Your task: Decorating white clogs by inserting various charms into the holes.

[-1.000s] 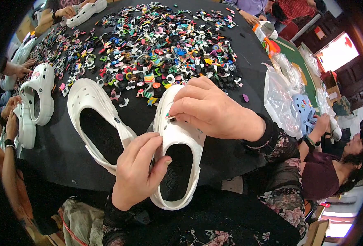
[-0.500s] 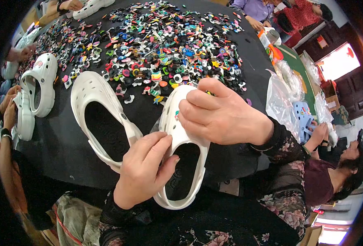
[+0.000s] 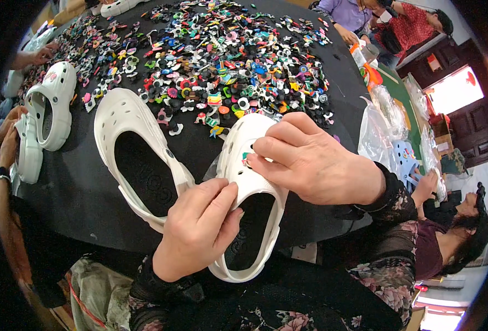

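A white clog (image 3: 249, 131) stands toe away from me on the black table. My left hand (image 3: 199, 229) is closed on the left side of its opening, thumb toward the inside. Over the toe, my right hand (image 3: 321, 161) has its fingers curled and the tips pressed at a small green and red shoe charm (image 3: 246, 158) set among the holes. The charm is partly covered by the fingertips. Just left lies a second white clog (image 3: 124, 109), with no charm visible on it and its heel strap close to my left hand.
A wide pile of colourful shoe charms (image 3: 216, 60) spreads over the black table (image 3: 78, 215). At the left, a co-worker's hands hold a white clog (image 3: 30, 151) beside another white clog (image 3: 61, 110). Plastic bags (image 3: 376, 129) and a blue clog (image 3: 404, 159) are at the right.
My right hand has shifted slightly right and down, and its fingers uncover more of the charm. My left hand keeps its grip on the clog.
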### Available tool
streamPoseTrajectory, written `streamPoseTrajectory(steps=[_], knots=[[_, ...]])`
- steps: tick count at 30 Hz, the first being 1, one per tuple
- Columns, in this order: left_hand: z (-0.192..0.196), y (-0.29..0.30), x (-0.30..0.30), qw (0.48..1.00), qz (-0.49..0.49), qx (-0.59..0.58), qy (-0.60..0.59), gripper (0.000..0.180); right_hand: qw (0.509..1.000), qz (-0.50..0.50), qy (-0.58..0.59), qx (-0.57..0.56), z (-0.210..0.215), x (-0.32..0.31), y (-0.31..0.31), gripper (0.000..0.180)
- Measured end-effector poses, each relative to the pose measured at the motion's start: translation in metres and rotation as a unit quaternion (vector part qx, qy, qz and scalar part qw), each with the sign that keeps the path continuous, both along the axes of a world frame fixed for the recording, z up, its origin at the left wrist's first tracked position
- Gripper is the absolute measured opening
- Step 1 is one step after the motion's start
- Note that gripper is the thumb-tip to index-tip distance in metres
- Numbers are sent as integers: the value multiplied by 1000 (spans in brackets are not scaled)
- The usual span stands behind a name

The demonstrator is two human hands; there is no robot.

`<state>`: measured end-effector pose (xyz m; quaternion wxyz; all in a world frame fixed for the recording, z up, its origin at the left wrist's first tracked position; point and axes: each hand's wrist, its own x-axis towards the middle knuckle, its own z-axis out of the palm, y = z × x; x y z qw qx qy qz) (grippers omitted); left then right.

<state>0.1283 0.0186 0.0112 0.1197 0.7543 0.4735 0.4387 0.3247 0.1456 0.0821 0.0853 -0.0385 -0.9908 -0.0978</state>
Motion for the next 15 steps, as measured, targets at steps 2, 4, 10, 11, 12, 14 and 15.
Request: streamPoseTrajectory(steps=[2, 4, 10, 11, 12, 14, 15], knots=[[1, 1, 0, 1000, -2, -1, 0, 40, 999, 5, -8, -37, -1, 3, 3, 23], [0, 1, 0, 1000, -4, -3, 3, 40, 998, 13, -21, -65, -1, 3, 8, 22], [2, 5, -1, 1000, -18, -6, 23, 39, 986, 43, -65, -146, -10, -1, 20, 22], [3, 6, -2, 999, -24, -1, 28, 39, 986, 47, -69, -146, -10, 0, 21, 24], [3, 6, -2, 999, -31, 5, 34, 39, 986, 42, -68, -146, -8, 1, 22, 24], [1, 4, -3, 999, -33, 0, 16, 40, 980, -16, -7, -198, -2, 5, 28, 26], [0, 3, -3, 999, -32, -4, -3, 40, 969, -22, -4, -248, 2, 9, 31, 35]])
